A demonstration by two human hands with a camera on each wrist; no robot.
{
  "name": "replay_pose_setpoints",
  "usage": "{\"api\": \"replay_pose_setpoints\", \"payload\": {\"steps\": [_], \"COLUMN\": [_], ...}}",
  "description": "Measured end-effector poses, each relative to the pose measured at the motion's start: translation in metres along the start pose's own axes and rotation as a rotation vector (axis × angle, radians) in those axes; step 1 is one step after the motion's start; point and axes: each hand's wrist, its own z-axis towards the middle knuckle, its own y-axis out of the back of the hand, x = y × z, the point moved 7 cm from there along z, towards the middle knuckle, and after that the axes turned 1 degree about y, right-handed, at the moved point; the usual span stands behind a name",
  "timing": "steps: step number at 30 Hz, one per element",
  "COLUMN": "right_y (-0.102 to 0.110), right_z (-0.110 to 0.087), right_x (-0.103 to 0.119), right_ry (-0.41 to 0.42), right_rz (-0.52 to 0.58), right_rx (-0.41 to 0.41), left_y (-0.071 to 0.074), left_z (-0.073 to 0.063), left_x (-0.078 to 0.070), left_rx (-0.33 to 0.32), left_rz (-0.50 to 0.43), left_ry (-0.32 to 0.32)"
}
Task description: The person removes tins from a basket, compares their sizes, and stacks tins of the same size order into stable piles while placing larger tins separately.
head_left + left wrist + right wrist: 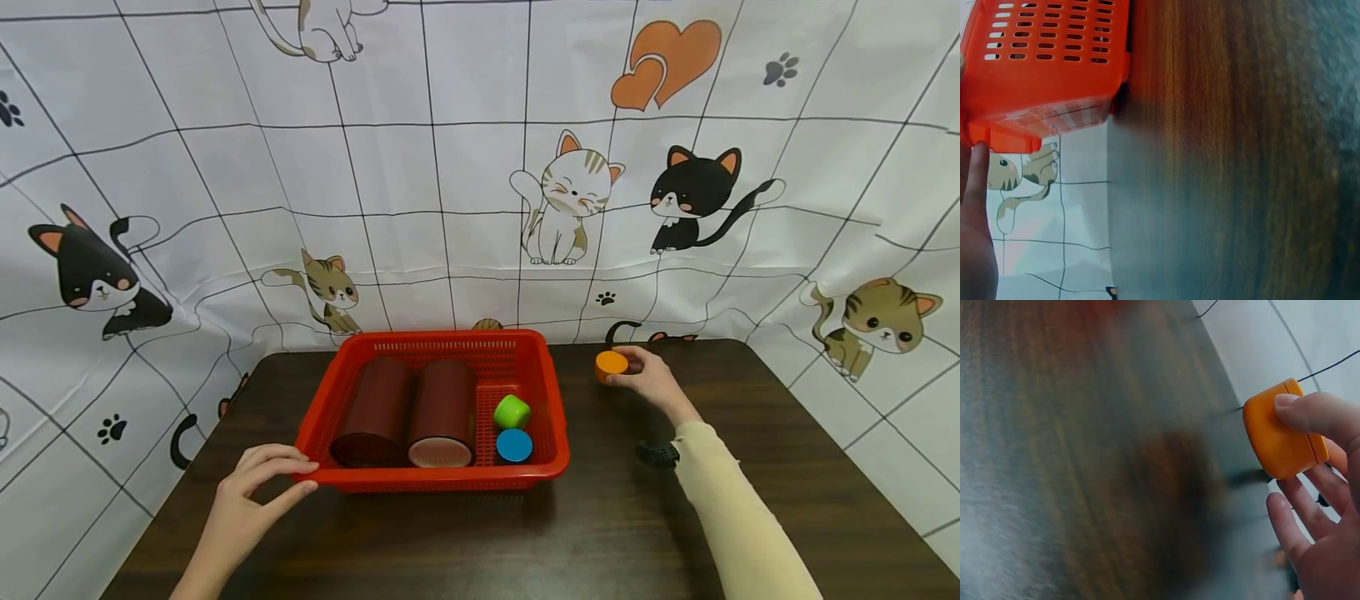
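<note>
My right hand [651, 379] pinches a small orange cup [611, 367] above the far right part of the table. In the right wrist view, the thumb presses on the side of the orange cup [1279, 434], and other fingers lie behind and below it. At the red basket's [487, 477] front left corner, my left hand [243, 500] grips the rim between fingers and thumb. Two dark brown cylinders [444, 400] lie side by side in the basket. Right of them are a small green cup [512, 412], tilted, and a round blue piece [514, 445].
The basket stands on a dark wooden table [600, 533]. Behind it and at both sides hangs a white sheet [465, 192] with grid lines and cartoon cats. A dark band [657, 454] is at the right wrist.
</note>
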Motion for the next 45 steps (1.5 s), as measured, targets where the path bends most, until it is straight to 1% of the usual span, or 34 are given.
{"api": "replay_pose_setpoints", "payload": {"steps": [3,8,13,18,22,26,37,45], "right_y": [-0.005,-0.012,-0.015,-0.016,-0.017,-0.017,-0.018,-0.02], "right_z": [-0.001,-0.003,-0.004,-0.005,-0.009,-0.012,-0.011,-0.011], "right_x": [-0.006,-0.012,-0.014,-0.012,-0.011,-0.011,-0.014,-0.009], "right_ry": [-0.018,-0.032,-0.054,-0.02,-0.005,0.012,0.01,0.031], "right_rz": [0.031,0.046,0.033,0.03,0.061,0.085,0.108,0.125], "right_rx": [-0.005,0.001,0.02,0.048,0.081,0.105,0.117,0.121], "left_y": [0.0,-0.002,-0.002,-0.001,-0.002,-0.002,-0.002,-0.001], "left_z": [0.0,0.001,0.0,-0.001,-0.002,-0.002,-0.002,-0.002], "left_x": [0.0,0.004,0.005,0.005,0.004,0.005,0.005,0.005], "left_rx": [-0.001,0.021,0.014,0.013,0.028,0.024,0.021,0.015], "left_rz": [-0.005,-0.005,-0.002,0.007,0.006,0.018,0.021,0.029], "left_ry": [-0.005,0.021,0.008,0.018,0.035,0.028,0.023,0.016]}}
